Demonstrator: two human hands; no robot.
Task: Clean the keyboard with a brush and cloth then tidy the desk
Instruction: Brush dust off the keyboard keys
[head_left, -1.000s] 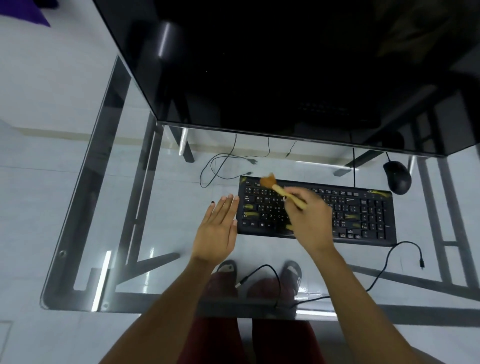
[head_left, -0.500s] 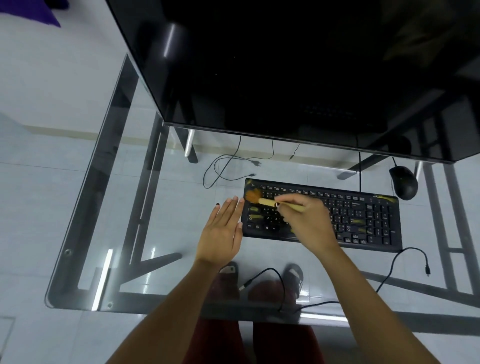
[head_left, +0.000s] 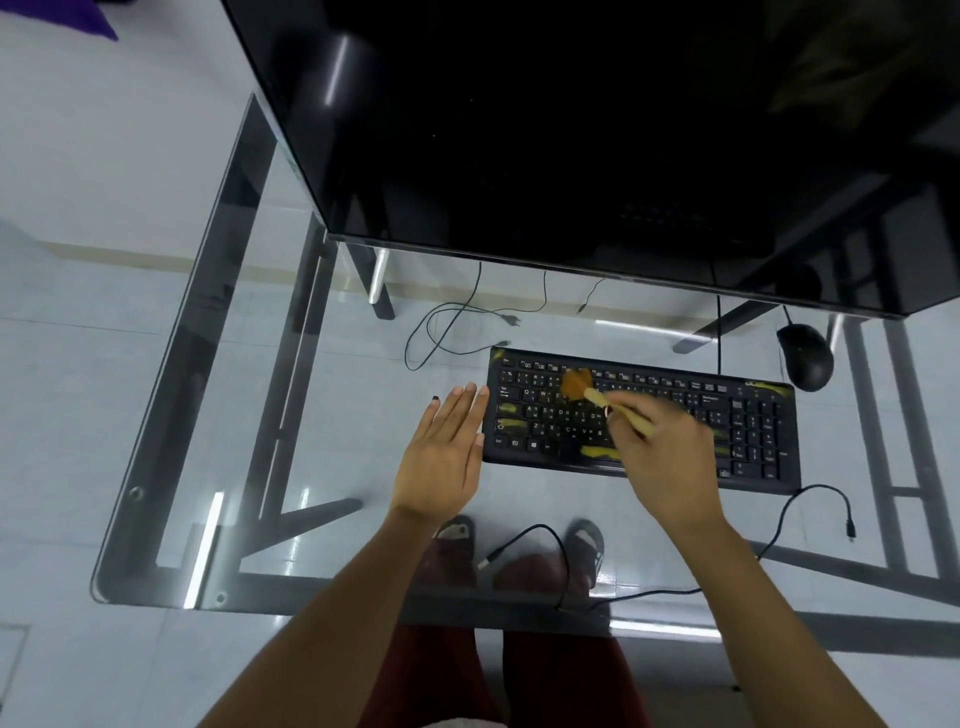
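Observation:
A black keyboard (head_left: 727, 415) with yellow smears lies on the glass desk (head_left: 337, 415). My right hand (head_left: 660, 457) grips a small wooden brush (head_left: 597, 396); its brown bristles rest on the upper-left keys. My left hand (head_left: 447, 457) lies flat with fingers apart on the glass, touching the keyboard's left edge. No cloth is in view.
A large black monitor (head_left: 571, 130) overhangs the back of the desk. A black mouse (head_left: 805, 356) sits right of the keyboard's far corner. Loose cables (head_left: 810, 499) trail at the front right and behind the keyboard. Through the glass I see my legs and sandals.
The brush head swept from the keyboard's far-left corner rightward to the upper-left keys. My left hand stayed put beside the keyboard.

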